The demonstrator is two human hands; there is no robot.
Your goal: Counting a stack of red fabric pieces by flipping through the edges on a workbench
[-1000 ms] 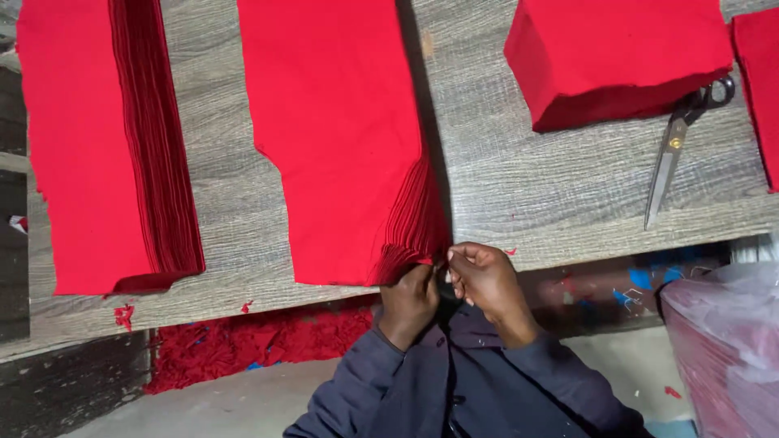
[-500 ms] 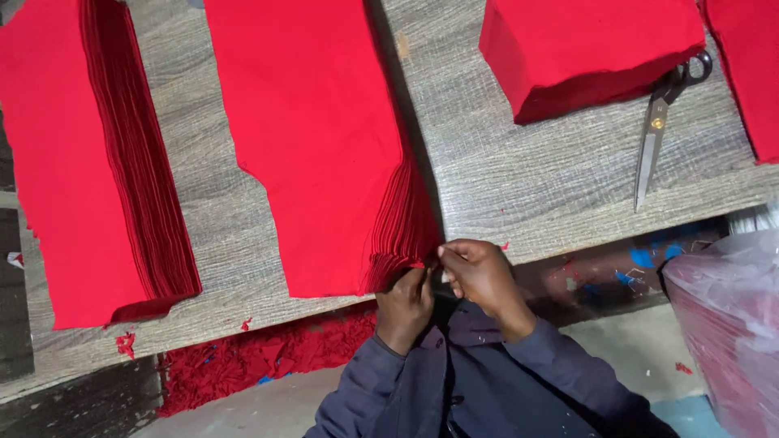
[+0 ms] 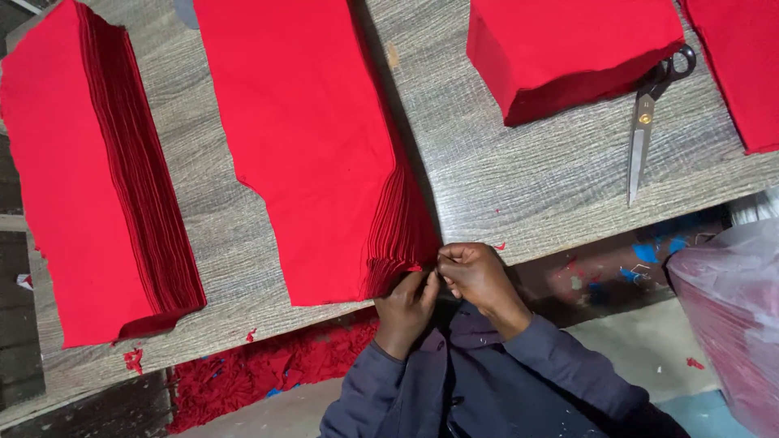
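Observation:
A thick stack of cut red fabric pieces [image 3: 312,154] lies in the middle of a grey wood-grain table [image 3: 519,178]. Both hands meet at the stack's near right corner, at the table's front edge. My left hand [image 3: 406,307] pinches the bottom corner of the layers from below. My right hand [image 3: 475,274] is closed, with its fingertips against the same corner. Whether something small is held between the fingers is hidden. Dark blue sleeves cover both arms.
A second tall red fabric stack [image 3: 89,178] lies at the left, a folded red pile [image 3: 568,45] at the back right, more red cloth [image 3: 742,65] at the far right. Scissors [image 3: 649,113] rest beside the pile. Red scraps [image 3: 260,373] lie under the table; a clear plastic bag [image 3: 726,316] stands at the right.
The view has shifted slightly, so the table has slid left and up in the picture. Both hands stay at the stack's corner, fingers working in small motions.

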